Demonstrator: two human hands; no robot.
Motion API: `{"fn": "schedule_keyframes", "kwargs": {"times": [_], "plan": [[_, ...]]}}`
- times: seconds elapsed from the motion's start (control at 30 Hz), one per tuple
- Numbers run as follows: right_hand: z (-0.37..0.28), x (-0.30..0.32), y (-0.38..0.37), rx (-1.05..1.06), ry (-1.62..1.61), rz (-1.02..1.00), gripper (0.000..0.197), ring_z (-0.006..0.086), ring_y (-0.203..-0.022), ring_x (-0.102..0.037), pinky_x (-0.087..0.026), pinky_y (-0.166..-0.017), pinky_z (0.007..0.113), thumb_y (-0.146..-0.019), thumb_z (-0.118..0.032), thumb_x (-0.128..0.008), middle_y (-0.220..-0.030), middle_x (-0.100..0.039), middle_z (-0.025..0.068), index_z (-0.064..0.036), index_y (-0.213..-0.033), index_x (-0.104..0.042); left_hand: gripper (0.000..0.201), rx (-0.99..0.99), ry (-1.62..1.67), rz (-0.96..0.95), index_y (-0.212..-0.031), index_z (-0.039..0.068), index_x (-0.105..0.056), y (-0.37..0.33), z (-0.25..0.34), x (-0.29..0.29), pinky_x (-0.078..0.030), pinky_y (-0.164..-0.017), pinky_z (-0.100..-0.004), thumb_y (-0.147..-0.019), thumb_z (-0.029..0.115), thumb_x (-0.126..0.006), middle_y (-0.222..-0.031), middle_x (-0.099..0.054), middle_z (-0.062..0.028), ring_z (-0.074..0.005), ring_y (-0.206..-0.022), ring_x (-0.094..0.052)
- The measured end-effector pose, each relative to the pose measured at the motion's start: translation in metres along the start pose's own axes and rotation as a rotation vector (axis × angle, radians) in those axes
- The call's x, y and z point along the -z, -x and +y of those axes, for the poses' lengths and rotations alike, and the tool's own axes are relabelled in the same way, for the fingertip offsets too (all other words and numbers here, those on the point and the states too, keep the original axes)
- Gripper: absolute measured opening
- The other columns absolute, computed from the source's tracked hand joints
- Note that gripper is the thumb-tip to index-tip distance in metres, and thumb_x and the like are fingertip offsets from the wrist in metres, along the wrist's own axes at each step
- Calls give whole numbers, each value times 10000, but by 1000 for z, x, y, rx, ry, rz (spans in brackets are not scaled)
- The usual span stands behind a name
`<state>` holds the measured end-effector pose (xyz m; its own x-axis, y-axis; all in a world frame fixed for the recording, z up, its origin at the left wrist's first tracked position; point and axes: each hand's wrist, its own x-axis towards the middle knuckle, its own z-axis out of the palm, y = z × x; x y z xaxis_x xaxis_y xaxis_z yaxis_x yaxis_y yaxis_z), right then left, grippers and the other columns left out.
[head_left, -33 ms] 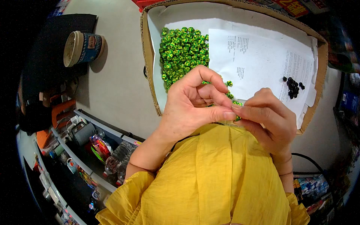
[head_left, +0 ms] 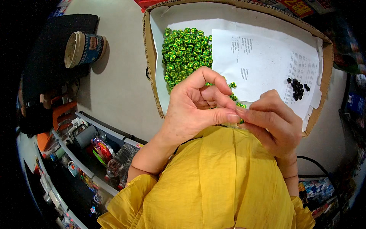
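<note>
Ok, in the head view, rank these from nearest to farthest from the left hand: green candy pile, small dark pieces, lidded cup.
1. Green candy pile, just beyond the left hand, inside the box.
2. Small dark pieces, to the right on the white paper.
3. Lidded cup, far left, lying on its side.

The green sweets (head_left: 186,51) wear glossy foil wrappers that catch the light. The box (head_left: 149,57) is matt brown cardboard with rough cut edges, lined with smooth white paper sheets (head_left: 267,57). The desk (head_left: 118,87) looks smooth and matt grey. The yellow sleeve (head_left: 228,183) is soft, creased cloth.

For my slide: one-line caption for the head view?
Both hands pinch a green wrapped piece above a box of them.
</note>
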<state>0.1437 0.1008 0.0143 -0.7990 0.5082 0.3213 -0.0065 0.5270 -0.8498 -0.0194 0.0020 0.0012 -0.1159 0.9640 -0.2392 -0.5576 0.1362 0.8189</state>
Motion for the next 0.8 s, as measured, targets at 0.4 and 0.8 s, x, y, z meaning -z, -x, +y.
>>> {"fn": "schedule_keyframes", "kwargs": {"times": [0.4, 0.8], "plan": [[5, -3, 4, 59, -17, 104, 258, 188, -597, -489, -379, -510, 275, -561, 48, -730, -731, -545, 71, -15, -777, -604, 390, 77, 154, 63, -1036, 14, -477, 4, -7, -14, -484, -753, -232, -714, -52, -686, -875, -608, -63, -100, -830, -582], [4, -2, 3, 23, 13, 91, 329, 184, -645, -515, -400, -534, 277, -584, 5, -727, -789, -551, 55, -37, -896, -631, 370, -271, -163, 56, -998, 2, -467, 4, -7, -13, -472, -745, -239, -700, -82, -669, -863, -589, -76, -117, -831, -594]]}}
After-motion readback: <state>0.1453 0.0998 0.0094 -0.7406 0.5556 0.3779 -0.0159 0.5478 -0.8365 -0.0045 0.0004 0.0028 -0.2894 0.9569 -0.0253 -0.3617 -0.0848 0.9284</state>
